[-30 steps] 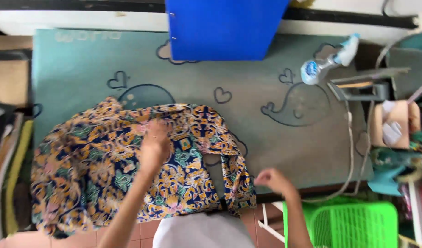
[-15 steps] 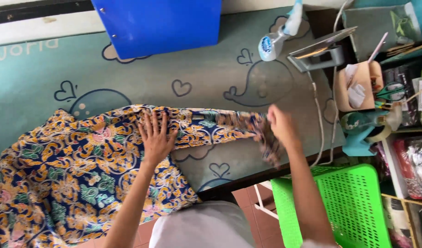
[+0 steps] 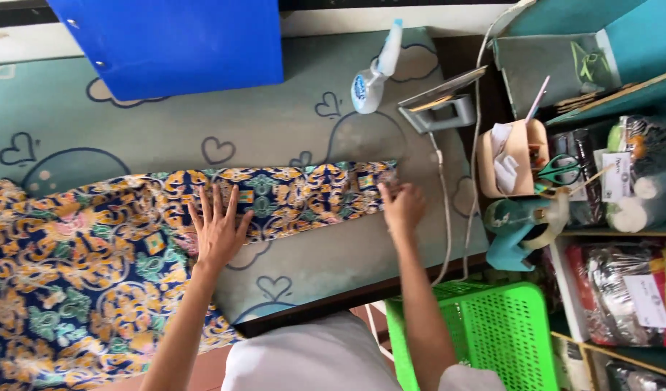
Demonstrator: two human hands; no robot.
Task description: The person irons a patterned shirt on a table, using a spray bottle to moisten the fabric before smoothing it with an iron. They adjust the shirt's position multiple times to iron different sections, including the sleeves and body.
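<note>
Fingers of left hand (image 3: 218, 228) spread flat, pressing garment (image 3: 130, 246) on mat (image 3: 311, 137); right hand (image 3: 399, 206) pinches its sleeve end. Risk: uneven pull wrinkles sleeve near iron (image 3: 441, 108).

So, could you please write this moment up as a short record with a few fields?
surface: teal padded board printed with hearts and whales
cloth: patterned garment, one sleeve stretched out to the right
left hand: flat on the sleeve, fingers spread
right hand: at the sleeve's end, grip not clear
iron: upright at the board's right end
spray bottle: lying beside the iron
basket: green, below the board's edge
</note>
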